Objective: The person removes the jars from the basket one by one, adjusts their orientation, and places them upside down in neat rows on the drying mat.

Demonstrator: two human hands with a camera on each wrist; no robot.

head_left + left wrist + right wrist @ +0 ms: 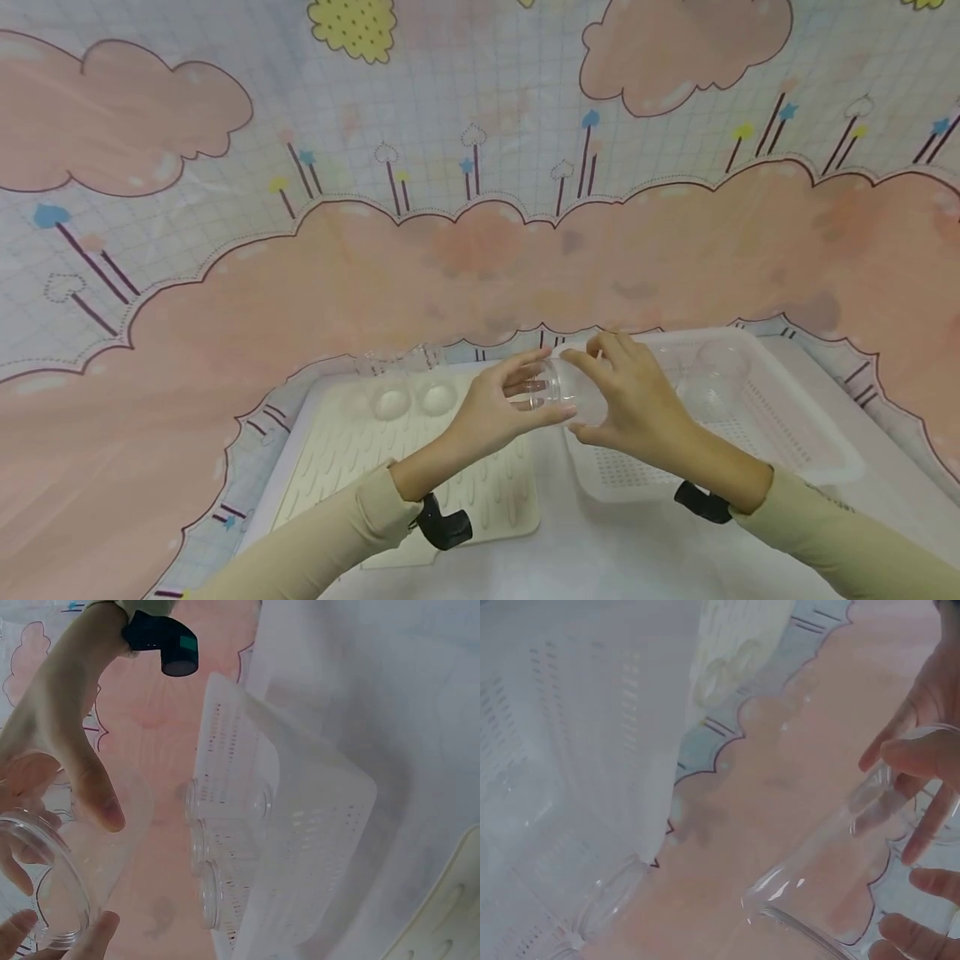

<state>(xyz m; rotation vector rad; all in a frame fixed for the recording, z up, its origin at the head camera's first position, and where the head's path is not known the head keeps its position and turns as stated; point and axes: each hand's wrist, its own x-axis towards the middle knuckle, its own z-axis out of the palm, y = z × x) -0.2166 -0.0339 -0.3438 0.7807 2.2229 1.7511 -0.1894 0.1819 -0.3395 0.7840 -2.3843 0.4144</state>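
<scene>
A clear, see-through jar is held on its side between both hands, above the left end of the white basket. My left hand grips its left end, the thumb below and the fingers seen through the clear wall. At the other end my right hand holds the jar, its thumb and fingers spread around it. In the left wrist view the jar's ringed rim lies close to fingertips. The long clear wall of the jar shows in the right wrist view.
Several clear jars sit inside the perforated basket. On the left lies a cream ridged drying mat, with two clear jars near its back edge. A patterned cloth hangs behind the white table.
</scene>
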